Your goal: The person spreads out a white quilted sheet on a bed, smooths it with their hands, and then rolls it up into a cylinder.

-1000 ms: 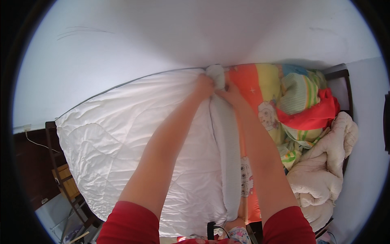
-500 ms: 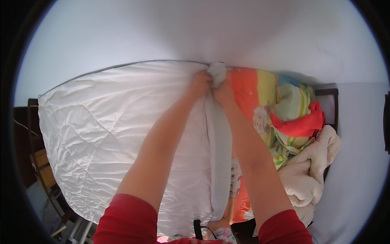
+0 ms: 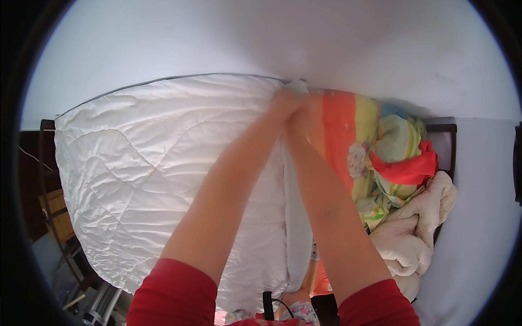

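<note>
A white quilt with stitched curves lies spread over the left and middle of the bed. Along its right side runs a pale grey-green textured edge. At the far edge, by the wall, both my hands are close together on a bunched bit of this pale cloth. My left hand is closed on it and partly covers it. Tucked just right of and below the left one, my right hand is closed there too. Motion blurs both hands, so single fingers do not show.
An orange and yellow patterned sheet covers the bed to the right. Green striped bedding, a red cloth and a cream quilt are heaped by the dark bed frame. A pale wall borders the far side.
My hands have come closer together, the left one shifting right and over the bunched cloth. The quilt's far edge has risen slightly, and more of the pale bunch is now covered.
</note>
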A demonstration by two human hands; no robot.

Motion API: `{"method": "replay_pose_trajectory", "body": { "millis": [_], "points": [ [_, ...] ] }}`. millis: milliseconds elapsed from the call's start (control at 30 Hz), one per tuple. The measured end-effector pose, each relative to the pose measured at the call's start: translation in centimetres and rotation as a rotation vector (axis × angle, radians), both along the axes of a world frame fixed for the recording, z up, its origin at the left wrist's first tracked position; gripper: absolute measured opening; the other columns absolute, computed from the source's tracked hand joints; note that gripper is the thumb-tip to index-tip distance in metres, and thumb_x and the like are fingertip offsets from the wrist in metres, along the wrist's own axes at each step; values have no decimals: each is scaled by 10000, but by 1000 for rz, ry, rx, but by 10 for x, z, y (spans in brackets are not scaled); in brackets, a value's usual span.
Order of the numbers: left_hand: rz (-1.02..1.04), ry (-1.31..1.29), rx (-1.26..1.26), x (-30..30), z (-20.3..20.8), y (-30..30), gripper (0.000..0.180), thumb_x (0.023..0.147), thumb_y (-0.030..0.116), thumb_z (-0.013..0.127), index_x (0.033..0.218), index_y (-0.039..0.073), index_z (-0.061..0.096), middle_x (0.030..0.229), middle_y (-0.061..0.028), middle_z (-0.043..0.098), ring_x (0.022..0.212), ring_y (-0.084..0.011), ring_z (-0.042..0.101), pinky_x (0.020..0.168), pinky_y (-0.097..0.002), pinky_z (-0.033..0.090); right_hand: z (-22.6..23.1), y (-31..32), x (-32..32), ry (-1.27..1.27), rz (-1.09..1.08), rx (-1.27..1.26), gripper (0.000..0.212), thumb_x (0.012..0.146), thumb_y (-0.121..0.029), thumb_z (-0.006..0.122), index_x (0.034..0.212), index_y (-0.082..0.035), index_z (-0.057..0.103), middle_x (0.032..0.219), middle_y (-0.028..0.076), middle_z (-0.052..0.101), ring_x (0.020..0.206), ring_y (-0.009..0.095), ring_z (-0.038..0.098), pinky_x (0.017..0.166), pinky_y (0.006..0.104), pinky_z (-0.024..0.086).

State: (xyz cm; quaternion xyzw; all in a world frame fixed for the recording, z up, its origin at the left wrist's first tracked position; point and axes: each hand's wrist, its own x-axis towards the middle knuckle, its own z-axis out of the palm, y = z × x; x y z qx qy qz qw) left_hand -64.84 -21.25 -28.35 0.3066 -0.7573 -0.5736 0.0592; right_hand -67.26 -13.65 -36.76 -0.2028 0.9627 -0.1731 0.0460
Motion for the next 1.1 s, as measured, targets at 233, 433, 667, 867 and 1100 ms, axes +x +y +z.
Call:
{"method": "replay_pose_trajectory", "body": {
  "millis": [233, 433, 667, 867, 1100],
  "points": [
    [30, -234, 115, -12, -15, -21, 502, 720, 346, 709, 967, -77, 596, 932, -162, 630, 837, -238, 623, 680, -352, 514, 2, 35, -19, -92, 188, -481, 292, 764, -315, 635, 836, -56, 522, 730, 90, 579, 676, 227, 582, 572, 371, 468],
    [5, -54, 564, -3, -34, -38, 397, 780, 252, 683, 1042, -22, 565, 988, -121, 617, 779, -229, 629, 678, -357, 531, 47, 65, -19, -1188, -130, -965, 394, 764, -366, 676, 885, -11, 556, 706, 35, 535, 602, 150, 499, 546, 286, 422],
    [51, -69, 649, 17, -32, -49, 383, 768, 275, 687, 1017, 4, 583, 937, -89, 634, 795, -199, 623, 700, -323, 506, 87, 42, -4, -1035, 23, -531, 523, 756, -380, 667, 1009, 72, 593, 903, 127, 630, 798, 200, 601, 657, 295, 479],
    [113, 84, 530, 13, -80, -57, 369, 761, 247, 676, 1009, -10, 585, 923, -91, 631, 789, -202, 611, 704, -321, 492, 71, 16, 13, -491, 111, -268, 524, 713, -390, 642, 1007, 43, 609, 965, 233, 619, 899, 322, 609, 723, 370, 490],
    [171, 241, -115, 55, -56, 11, 388, 806, 153, 596, 1144, -17, 509, 1014, -174, 594, 977, -292, 558, 874, -362, 427, 84, -1, 43, -2, -122, -190, 467, 788, -309, 538, 1143, -6, 536, 1120, 215, 564, 1082, 331, 520, 904, 389, 407]
  ]
}}
